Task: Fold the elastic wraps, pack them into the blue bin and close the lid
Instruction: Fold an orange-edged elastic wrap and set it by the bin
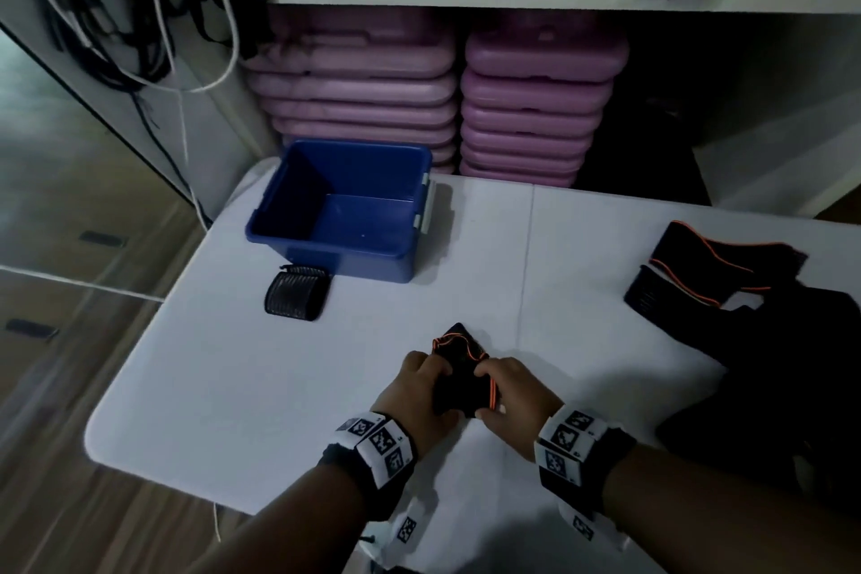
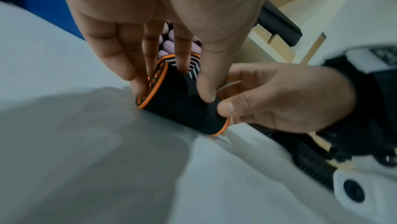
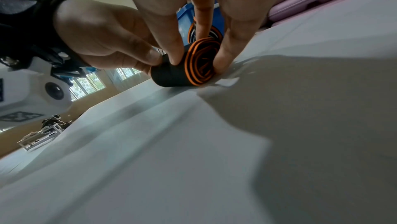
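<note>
A black elastic wrap with orange edging (image 1: 459, 375) lies rolled up on the white table (image 1: 233, 387), near its front edge. My left hand (image 1: 421, 387) grips the roll's left end and my right hand (image 1: 505, 389) grips its right end. The left wrist view shows the roll (image 2: 182, 109) pinched by both thumbs, and the right wrist view shows its orange spiral end (image 3: 200, 63). The open blue bin (image 1: 345, 210) stands at the table's far left, with nothing in it. A folded black wrap (image 1: 296, 294) lies in front of the bin. Another orange-edged wrap (image 1: 708, 266) lies at the right.
Stacked purple cases (image 1: 438, 98) fill the shelf behind the table. Dark fabric (image 1: 768, 387) covers the table's right side. Cables (image 1: 116, 14) hang at the far left. The table's left edge drops to a wooden floor (image 1: 70, 387).
</note>
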`<state>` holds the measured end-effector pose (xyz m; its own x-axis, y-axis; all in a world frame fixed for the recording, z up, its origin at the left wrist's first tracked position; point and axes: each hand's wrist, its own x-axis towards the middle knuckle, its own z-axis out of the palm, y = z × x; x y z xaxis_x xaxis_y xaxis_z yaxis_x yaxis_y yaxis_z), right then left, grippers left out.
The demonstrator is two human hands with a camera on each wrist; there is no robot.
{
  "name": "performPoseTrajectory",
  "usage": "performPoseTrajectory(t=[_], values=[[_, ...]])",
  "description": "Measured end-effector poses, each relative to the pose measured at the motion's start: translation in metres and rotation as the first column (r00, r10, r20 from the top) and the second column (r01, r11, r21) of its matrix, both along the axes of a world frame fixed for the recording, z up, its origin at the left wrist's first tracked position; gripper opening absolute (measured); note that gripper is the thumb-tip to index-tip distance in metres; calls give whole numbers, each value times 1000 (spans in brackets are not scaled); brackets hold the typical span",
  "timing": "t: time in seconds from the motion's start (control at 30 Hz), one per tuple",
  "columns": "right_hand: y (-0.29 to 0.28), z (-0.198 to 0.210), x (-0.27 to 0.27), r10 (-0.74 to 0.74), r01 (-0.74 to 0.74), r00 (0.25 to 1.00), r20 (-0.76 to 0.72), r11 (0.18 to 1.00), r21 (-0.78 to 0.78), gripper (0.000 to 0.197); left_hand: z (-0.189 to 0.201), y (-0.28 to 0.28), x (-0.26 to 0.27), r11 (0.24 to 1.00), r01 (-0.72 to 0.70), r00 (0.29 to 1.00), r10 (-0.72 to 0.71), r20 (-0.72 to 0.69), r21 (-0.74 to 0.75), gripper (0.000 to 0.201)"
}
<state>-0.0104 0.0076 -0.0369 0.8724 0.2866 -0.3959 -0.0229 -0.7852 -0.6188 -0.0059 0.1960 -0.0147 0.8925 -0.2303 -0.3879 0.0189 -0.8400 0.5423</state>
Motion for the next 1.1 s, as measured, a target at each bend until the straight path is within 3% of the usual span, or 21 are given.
performPoseTrajectory(t=[0.13,0.27,0.4,0.77,0.93,1.1], values=[[68,1,20,11,-11,1000,7,1000,17,53,5,65,21,989,84,996,-87,22,121,51],[123,-1,43,-12,11,999,47,1000,26,56,9,116,45,894,199,947,-281,154,402,55],[164,-1,61,-61,60,996,72,998,8,60,8,151,72,840,211,904,-362,227,499,54],[200,5,91,-118,121,989,86,992,-30,59,-2,187,109,842,229,884,-390,258,489,54],[199,9,87,-107,109,992,61,994,-32,62,-3,190,107,866,225,908,-352,226,446,59],[177,14,70,-153,153,988,9,988,-30,62,11,176,96,833,268,874,-422,241,484,55]])
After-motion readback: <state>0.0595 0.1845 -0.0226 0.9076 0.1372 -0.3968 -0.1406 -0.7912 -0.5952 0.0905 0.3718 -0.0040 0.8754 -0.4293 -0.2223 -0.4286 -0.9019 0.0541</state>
